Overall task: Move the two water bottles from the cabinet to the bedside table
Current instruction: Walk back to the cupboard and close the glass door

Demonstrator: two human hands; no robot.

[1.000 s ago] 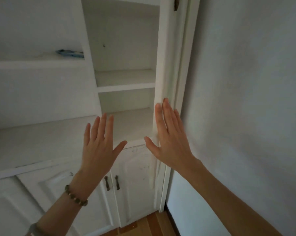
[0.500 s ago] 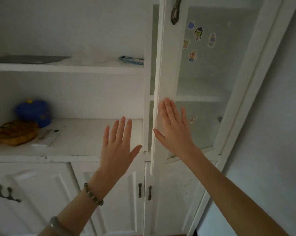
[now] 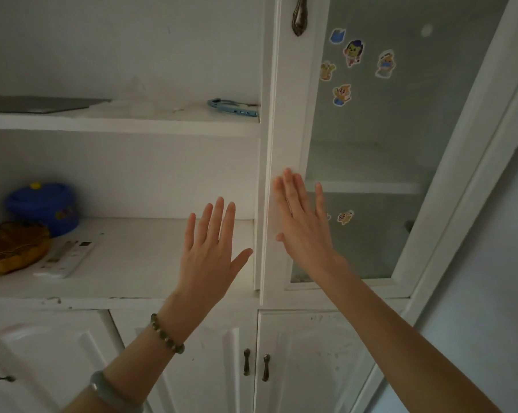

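Observation:
A white cabinet fills the view. Its glass door [image 3: 287,144] at the right carries several cartoon stickers and a dark metal handle [image 3: 299,16] at the top. My right hand [image 3: 304,228] lies flat against the door's left frame, fingers spread, holding nothing. My left hand [image 3: 210,251] hovers open in front of the middle shelf [image 3: 138,263], empty too, with a bead bracelet on the wrist. No water bottle shows anywhere; the shelves behind the glass look bare.
On the middle shelf at the left stand a blue lidded pot [image 3: 43,207], a yellow basket [image 3: 11,245] and a white remote [image 3: 66,257]. The upper shelf holds a blue object [image 3: 232,108] and a dark flat board [image 3: 40,104]. Lower doors with handles [image 3: 256,366] sit below.
The glass door has swung from wide open to nearly shut under my right hand. The view has turned left, bringing the pot, basket and remote into sight.

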